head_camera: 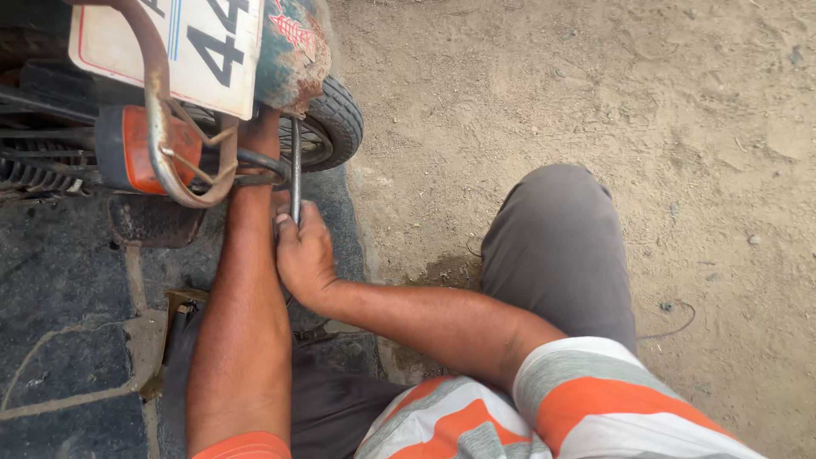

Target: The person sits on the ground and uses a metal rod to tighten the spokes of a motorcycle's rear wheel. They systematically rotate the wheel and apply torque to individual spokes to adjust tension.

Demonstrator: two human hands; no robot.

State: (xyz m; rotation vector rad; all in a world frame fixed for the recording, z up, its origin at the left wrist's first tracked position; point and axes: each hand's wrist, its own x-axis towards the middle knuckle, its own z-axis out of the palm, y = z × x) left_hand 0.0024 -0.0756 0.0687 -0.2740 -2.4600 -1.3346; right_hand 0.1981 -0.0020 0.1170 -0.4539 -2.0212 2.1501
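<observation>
Right hand (303, 253) was closed around a metal rod (295, 170) standing upright beside the rear tyre (338, 119). Left hand reached under the mudguard (293, 51), hidden; its grip could not be told.

Plate (170, 47): white, black characters, blue stripe. Tail light (136, 149): orange-red lens. Guard rail (157, 102): rusty brown. Fender (293, 51): teal paint flaking to rust, red marking. Tyre (340, 115): black. Rod (296, 170): dull grey steel. Shirt (586, 408): orange, white, grey stripes. Trousers (557, 246): grey (plain). Ground: tan dirt (637, 102), dark grey paving (59, 280).
</observation>
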